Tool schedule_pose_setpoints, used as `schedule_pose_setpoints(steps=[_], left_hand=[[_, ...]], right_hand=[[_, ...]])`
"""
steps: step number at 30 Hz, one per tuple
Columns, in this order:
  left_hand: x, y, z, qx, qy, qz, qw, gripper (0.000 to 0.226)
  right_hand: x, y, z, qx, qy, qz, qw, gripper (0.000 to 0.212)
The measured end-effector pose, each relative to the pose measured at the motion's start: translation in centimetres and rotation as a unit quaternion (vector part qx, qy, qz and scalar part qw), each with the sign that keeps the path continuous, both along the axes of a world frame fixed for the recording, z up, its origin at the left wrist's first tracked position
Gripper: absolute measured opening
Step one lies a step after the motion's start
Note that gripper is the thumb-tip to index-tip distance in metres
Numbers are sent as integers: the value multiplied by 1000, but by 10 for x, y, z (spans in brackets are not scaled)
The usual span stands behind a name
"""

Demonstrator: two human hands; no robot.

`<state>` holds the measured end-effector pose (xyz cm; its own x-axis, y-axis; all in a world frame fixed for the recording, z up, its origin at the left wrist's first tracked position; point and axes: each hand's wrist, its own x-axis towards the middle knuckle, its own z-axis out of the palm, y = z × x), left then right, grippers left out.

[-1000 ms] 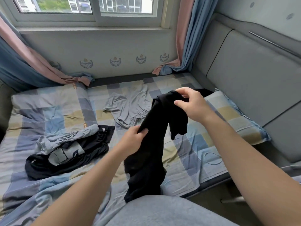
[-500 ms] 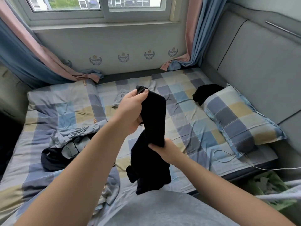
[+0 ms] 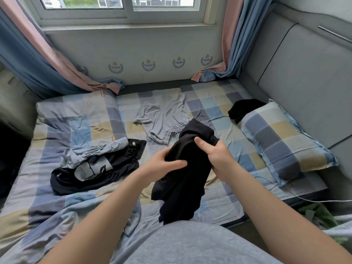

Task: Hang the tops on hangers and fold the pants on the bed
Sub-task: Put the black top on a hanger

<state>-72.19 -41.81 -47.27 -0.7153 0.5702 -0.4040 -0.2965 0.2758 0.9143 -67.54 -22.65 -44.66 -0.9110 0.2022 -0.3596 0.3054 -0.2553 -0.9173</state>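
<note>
A black garment (image 3: 185, 174) hangs bunched in front of me above the checked bed (image 3: 80, 119). My left hand (image 3: 162, 165) grips its left side with the fingers laid across the cloth. My right hand (image 3: 213, 155) grips its upper right side, thumb on top. Grey shorts (image 3: 162, 119) lie flat at the middle of the bed. A pile of grey and black clothes (image 3: 95, 164) lies at the left. Another black garment (image 3: 242, 109) sits by the pillow (image 3: 282, 141).
A grey padded headboard (image 3: 304, 77) stands along the right. Blue and pink curtains (image 3: 38, 60) hang at both window sides and trail onto the bed. A white cable (image 3: 297, 195) runs off the bed's right edge. Green stuff lies on the floor at lower right.
Both hands have come together at mid-height on the black garment. The left hand has dropped from its raised grip and the right hand has risen, bunching the cloth between them.
</note>
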Motion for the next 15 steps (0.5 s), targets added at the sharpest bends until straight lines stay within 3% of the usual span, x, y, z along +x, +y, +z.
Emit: schedule_pose_setpoints(steps=[5, 9, 12, 15], left_hand=[[9, -2, -30, -58, 89, 11, 994, 15], [3, -5, -34, -13, 132, 89, 987, 18], [-8, -13, -26, 5, 185, 133, 974, 12], [-18, -22, -10, -2, 237, 133, 962, 33]], right_hand=[[-2, 10, 12, -45, 28, -50, 997, 28], [-2, 22, 8, -60, 13, -80, 995, 31], [-2, 35, -6, -53, -48, -90, 993, 30], [1, 41, -21, -13, -129, -117, 985, 38]])
